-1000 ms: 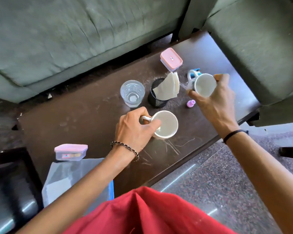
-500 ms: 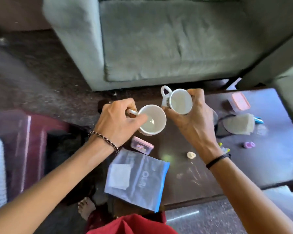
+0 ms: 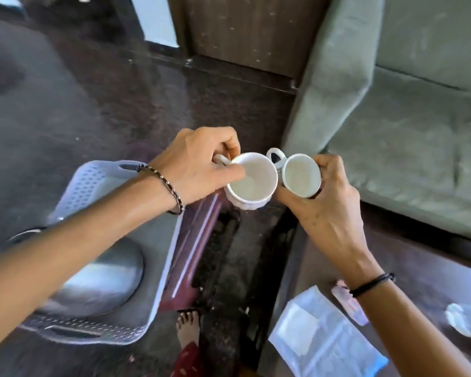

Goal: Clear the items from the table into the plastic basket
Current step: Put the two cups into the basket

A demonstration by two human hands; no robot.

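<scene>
The left hand (image 3: 199, 165) curls its fingers round the handle of a ribbed white cup (image 3: 252, 183). The right hand (image 3: 329, 213) wraps the body of a smaller white cup (image 3: 301, 176), whose handle points to eleven o'clock. Both cups are mouth-up, side by side in the air above the floor. At eight o'clock from them lies the perforated plastic basket (image 3: 90, 186) with a steel bowl (image 3: 106, 273) inside. At five o'clock the dark tabletop (image 3: 424, 273) carries a zip bag (image 3: 326, 346) and a blurred pink box (image 3: 350, 303). A green sofa (image 3: 419, 145) fills two o'clock.
</scene>
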